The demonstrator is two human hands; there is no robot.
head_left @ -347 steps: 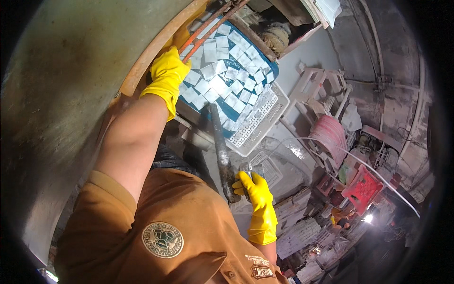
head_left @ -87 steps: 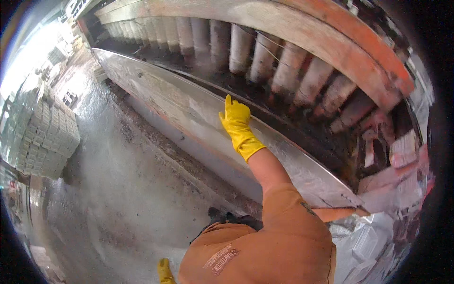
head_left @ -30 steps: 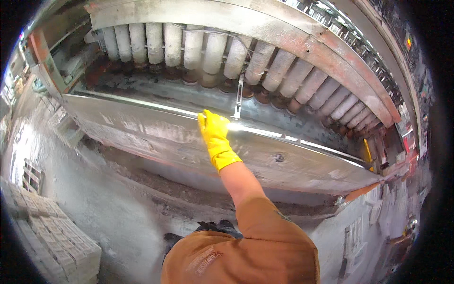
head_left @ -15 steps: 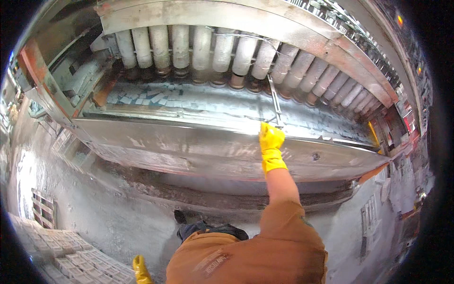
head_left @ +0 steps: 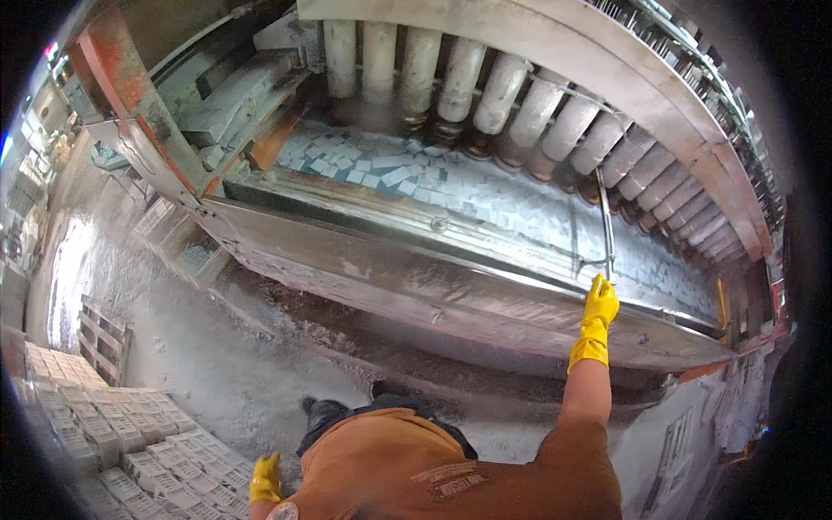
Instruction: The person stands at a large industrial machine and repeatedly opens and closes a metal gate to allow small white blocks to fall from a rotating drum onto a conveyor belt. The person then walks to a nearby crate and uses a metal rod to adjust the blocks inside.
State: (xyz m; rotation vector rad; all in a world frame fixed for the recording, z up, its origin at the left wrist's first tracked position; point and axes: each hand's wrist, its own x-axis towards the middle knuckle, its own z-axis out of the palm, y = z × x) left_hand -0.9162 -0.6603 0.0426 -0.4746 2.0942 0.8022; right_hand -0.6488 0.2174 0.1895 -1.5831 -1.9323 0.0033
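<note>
My right hand (head_left: 600, 305), in a yellow rubber glove, is closed at the near end of a thin metal rod (head_left: 605, 217). The rod reaches back across the machine's bed towards the rollers, with a short crosspiece by the glove. Beneath it, the bed holds many small pale rectangular pieces (head_left: 381, 173), spread loosely in bluish-white wet material. The fist is just over the long metal front edge (head_left: 485, 270). My left hand (head_left: 265, 478), also in a yellow glove, hangs low at my left side, fingers loosely apart with nothing seen in them.
A row of thick vertical cylinders (head_left: 459, 78) stands behind the bed under a curved beam (head_left: 520, 30). An orange-red post (head_left: 130, 87) rises at the left. Stacked pale blocks (head_left: 130, 425) lie lower left, near a wooden pallet (head_left: 102, 342). The floor (head_left: 191, 347) looks wet.
The view has swung left, so the machine, rod and right hand appear farther right. My right hand keeps its place on the rod. My left hand shows slightly higher.
</note>
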